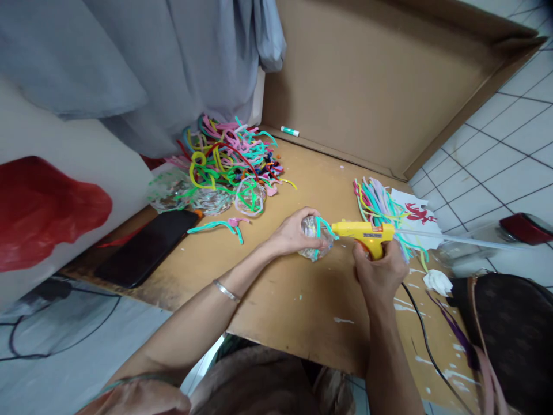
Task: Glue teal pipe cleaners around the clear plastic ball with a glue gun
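My left hand (296, 233) is closed around a clear, rounded plastic piece (310, 252) on the tabletop. A teal pipe cleaner (318, 227) runs across that piece, one end sticking out to the right. In my right hand (380, 268) is a yellow hot glue gun (358, 230), its nozzle pointing left and close to the pipe cleaner's end; whether they touch I cannot tell. A long clear glue stick (458, 239) extends from the gun's back. One finger lies by the orange trigger.
A tangled pile of colourful pipe cleaners (233, 153) lies at the back left beside several clear plastic pieces (211, 200). A black phone (147, 248) rests at the left edge. More pipe cleaners (375, 199), a crumpled tissue (438, 282) and a dark bag (510, 334) are on the right. A black cord (421, 323) trails frontward.
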The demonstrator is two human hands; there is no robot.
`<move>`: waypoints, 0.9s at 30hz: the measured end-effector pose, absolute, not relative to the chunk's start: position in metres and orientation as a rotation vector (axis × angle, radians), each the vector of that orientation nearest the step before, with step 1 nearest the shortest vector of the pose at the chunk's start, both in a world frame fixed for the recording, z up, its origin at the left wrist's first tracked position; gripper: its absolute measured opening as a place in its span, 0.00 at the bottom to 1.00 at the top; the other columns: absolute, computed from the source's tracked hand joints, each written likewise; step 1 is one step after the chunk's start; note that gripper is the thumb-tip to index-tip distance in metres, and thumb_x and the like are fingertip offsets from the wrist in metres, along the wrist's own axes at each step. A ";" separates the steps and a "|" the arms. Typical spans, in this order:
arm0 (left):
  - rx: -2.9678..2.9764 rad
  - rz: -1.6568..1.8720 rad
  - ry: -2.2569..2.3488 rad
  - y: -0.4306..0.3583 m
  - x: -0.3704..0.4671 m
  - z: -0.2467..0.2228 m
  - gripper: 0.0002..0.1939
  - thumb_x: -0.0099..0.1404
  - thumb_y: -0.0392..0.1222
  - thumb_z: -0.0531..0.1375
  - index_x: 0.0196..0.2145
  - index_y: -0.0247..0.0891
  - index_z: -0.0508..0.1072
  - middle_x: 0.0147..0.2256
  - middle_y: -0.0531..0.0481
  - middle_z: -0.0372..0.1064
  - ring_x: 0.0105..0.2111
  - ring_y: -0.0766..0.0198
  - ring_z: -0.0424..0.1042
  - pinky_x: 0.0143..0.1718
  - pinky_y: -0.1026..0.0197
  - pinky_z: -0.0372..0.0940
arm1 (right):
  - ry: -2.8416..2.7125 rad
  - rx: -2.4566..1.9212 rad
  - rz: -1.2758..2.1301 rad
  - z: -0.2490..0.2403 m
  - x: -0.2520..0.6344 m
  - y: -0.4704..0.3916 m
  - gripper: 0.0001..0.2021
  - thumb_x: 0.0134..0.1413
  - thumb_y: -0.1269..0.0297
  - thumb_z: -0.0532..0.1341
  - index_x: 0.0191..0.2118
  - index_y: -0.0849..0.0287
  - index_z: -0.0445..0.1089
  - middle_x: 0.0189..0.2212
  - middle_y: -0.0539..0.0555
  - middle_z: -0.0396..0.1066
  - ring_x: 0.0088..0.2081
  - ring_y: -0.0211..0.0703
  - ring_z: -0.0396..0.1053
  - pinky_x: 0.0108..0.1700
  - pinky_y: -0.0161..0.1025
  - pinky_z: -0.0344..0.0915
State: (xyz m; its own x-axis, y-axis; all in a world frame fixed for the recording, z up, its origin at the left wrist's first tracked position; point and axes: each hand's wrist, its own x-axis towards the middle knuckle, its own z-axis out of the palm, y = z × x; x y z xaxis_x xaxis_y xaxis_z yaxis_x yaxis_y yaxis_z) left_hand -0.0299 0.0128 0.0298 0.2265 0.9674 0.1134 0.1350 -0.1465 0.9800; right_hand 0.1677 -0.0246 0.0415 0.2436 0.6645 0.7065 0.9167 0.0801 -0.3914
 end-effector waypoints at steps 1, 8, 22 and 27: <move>1.513 1.061 1.086 0.013 -0.030 0.030 0.31 0.42 0.42 0.69 0.45 0.38 0.66 0.33 0.56 0.66 0.31 0.67 0.64 0.34 0.65 0.61 | -1.494 -1.650 -0.368 0.042 0.168 -0.024 0.12 0.42 0.54 0.60 0.30 0.56 0.63 0.23 0.49 0.64 0.25 0.41 0.59 0.32 0.38 0.60; 1.508 1.058 1.090 0.012 -0.031 0.033 0.31 0.42 0.41 0.69 0.45 0.37 0.66 0.33 0.56 0.66 0.31 0.68 0.64 0.34 0.66 0.61 | -1.490 -1.657 -0.352 0.042 0.168 -0.024 0.12 0.41 0.53 0.60 0.29 0.56 0.62 0.22 0.48 0.62 0.25 0.40 0.58 0.32 0.38 0.60; 1.505 1.062 1.099 0.011 -0.030 0.035 0.31 0.42 0.40 0.69 0.46 0.37 0.66 0.33 0.56 0.65 0.31 0.68 0.63 0.33 0.66 0.61 | -1.484 -1.666 -0.329 0.042 0.168 -0.025 0.12 0.41 0.54 0.60 0.30 0.57 0.64 0.23 0.50 0.64 0.26 0.41 0.60 0.32 0.39 0.60; 1.511 1.055 1.108 0.012 -0.030 0.034 0.32 0.42 0.41 0.69 0.46 0.38 0.66 0.33 0.56 0.66 0.31 0.67 0.64 0.34 0.65 0.61 | -1.495 -1.654 -0.344 0.041 0.170 -0.025 0.12 0.41 0.54 0.60 0.30 0.56 0.63 0.23 0.49 0.63 0.25 0.41 0.59 0.32 0.39 0.60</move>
